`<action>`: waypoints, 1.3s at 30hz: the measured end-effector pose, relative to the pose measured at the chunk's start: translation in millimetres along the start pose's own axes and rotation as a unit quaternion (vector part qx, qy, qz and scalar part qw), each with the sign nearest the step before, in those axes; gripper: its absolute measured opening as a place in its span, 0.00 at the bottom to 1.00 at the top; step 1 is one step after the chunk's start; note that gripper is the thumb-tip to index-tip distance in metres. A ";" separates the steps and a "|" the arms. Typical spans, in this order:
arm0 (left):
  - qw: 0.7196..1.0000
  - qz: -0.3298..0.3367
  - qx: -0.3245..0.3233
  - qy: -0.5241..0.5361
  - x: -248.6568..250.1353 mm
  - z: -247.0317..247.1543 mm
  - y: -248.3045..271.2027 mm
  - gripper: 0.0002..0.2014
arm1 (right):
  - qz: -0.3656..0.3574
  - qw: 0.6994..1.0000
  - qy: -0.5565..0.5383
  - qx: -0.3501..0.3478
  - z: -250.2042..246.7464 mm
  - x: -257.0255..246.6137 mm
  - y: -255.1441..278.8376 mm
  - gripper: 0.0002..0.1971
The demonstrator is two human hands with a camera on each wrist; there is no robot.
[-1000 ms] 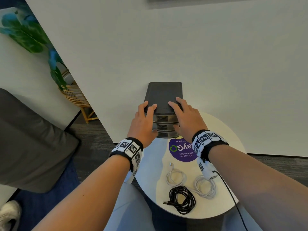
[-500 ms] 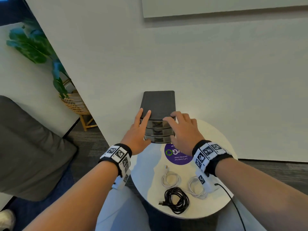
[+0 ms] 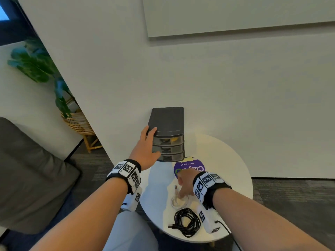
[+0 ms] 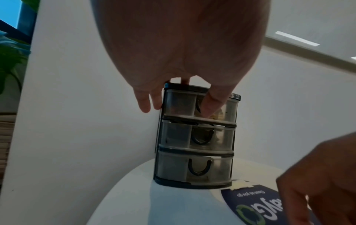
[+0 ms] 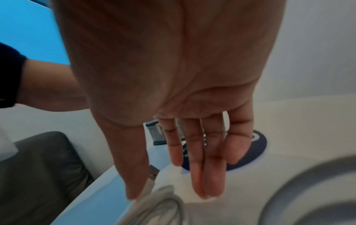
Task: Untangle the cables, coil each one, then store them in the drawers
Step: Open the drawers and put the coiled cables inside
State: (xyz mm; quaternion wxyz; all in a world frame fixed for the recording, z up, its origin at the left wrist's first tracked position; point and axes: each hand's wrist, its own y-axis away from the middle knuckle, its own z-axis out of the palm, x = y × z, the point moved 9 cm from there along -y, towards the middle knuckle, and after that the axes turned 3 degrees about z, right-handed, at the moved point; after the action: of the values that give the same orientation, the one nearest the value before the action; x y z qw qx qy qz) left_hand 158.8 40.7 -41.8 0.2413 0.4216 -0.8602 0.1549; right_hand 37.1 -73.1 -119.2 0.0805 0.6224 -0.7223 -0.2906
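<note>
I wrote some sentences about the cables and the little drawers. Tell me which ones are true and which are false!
1. The left hand rests on the drawer unit. True.
2. The black cable lies coiled on the round table. True.
3. The right hand is pulling the bottom drawer open. False: it reaches down with straight fingers to the white cable on the table, away from the drawers.
4. The drawer unit has five drawers. False: it has three, stacked one above another.
5. All three drawers are pushed in. True.
</note>
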 end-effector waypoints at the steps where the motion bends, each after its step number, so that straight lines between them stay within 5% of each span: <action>1: 1.000 -0.006 0.000 -0.008 0.1 0.0 0.5 0.45 | 0.004 1.000 -0.004 -0.001 2.9 1.0 -1.5 0.27; 4: 0.996 0.001 0.051 -0.070 7.5 -8.0 7.3 0.42 | -0.004 1.000 0.002 -0.021 9.6 0.0 -2.8 0.19; 8: 0.988 0.061 0.142 -0.001 20.1 -26.5 25.1 0.20 | -0.009 0.997 -0.077 -0.008 -2.5 6.7 -3.3 0.15; 12: 0.998 0.044 -0.028 -0.032 6.1 11.3 25.8 0.11 | -0.011 0.988 -0.131 0.079 -46.6 24.0 3.7 0.12; 18: 0.969 -0.038 -0.204 -0.132 -13.0 71.3 29.0 0.34 | -0.091 0.948 -0.219 0.211 -126.7 27.6 23.9 0.35; 21: 0.962 -0.043 -0.215 -0.163 -9.9 83.7 24.8 0.37 | -0.101 0.953 -0.186 0.218 -140.1 20.2 20.9 0.44; 28: 0.945 -0.074 -0.245 -0.202 -13.9 95.9 25.1 0.40 | -0.059 0.965 -0.175 0.186 -124.2 21.7 5.4 0.47; 33: 0.952 -0.075 -0.240 -0.177 -5.6 89.3 27.6 0.36 | -0.053 0.964 -0.167 0.198 -122.5 21.0 4.5 0.49; 39: 0.935 -0.067 -0.308 -0.161 -4.3 79.7 58.0 0.30 | -0.055 0.964 -0.163 0.203 -126.5 24.6 4.8 0.47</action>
State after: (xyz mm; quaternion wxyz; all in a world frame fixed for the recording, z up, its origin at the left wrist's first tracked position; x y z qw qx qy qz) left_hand 92.0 40.7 -114.4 0.2271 0.4023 -0.8631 -0.2040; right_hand 88.2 -136.5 -19.3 -0.1819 0.6086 -0.7344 -0.2392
